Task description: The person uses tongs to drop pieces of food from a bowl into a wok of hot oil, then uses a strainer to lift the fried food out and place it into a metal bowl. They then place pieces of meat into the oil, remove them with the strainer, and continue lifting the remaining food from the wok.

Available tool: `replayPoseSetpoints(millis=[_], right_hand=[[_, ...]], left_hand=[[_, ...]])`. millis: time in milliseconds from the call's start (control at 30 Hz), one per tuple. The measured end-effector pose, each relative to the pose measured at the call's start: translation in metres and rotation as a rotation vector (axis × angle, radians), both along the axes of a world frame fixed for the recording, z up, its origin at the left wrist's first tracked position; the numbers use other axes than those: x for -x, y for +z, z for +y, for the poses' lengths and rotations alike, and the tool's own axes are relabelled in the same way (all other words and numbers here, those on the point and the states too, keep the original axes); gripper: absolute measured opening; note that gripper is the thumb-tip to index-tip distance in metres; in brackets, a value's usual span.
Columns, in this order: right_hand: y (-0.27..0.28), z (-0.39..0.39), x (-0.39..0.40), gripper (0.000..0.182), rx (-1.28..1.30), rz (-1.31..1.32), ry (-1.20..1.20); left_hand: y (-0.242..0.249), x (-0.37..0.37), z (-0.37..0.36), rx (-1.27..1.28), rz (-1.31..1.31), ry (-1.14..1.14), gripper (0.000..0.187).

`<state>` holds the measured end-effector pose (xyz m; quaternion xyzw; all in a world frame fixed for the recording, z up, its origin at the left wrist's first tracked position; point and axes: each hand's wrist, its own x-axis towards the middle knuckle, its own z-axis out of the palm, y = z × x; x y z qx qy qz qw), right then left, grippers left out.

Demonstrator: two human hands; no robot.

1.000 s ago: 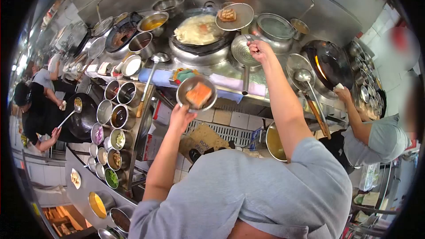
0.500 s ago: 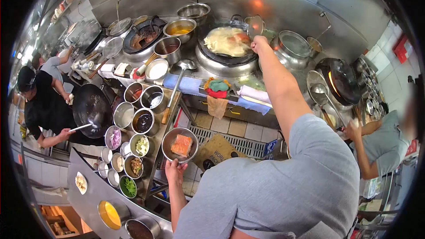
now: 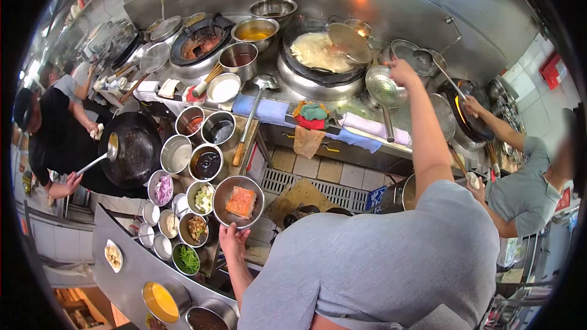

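My left hand (image 3: 233,241) grips the near rim of a steel bowl (image 3: 257,198), in which an orange-pink block of food (image 3: 241,201) lies. Beyond the counter edge my right hand (image 3: 403,73) is closed, apparently round the handle of a round strainer (image 3: 350,43) tilted over the right side of a wok (image 3: 299,76). Pale, frothy liquid (image 3: 321,50) fills the wok. A perforated skimmer (image 3: 384,87) rests just left of my right hand, its handle pointing toward me.
Steel pots of ingredients and a ladle (image 3: 264,82) stand left of the bowl. Folded cloths (image 3: 309,115) lie along the stove's front edge. A co-worker (image 3: 520,189) at right holds a ladle; another (image 3: 58,134) at left holds a ladle beside a black wok (image 3: 131,150).
My right hand has moved right and slightly down, and the strainer now shows broader over the wok. The bowl sits slightly further left. The right co-worker's arm has reached forward with a ladle.
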<state>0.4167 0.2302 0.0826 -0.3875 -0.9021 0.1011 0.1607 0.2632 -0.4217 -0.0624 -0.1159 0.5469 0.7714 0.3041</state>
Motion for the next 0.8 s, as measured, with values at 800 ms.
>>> replayPoseSetpoints(millis=[800], right_hand=[[-0.047, 0.064, -0.003, 0.033, 0.284, 0.327, -0.164]], left_hand=[[0.027, -0.051, 0.11, -0.115, 0.034, -0.198, 0.018]])
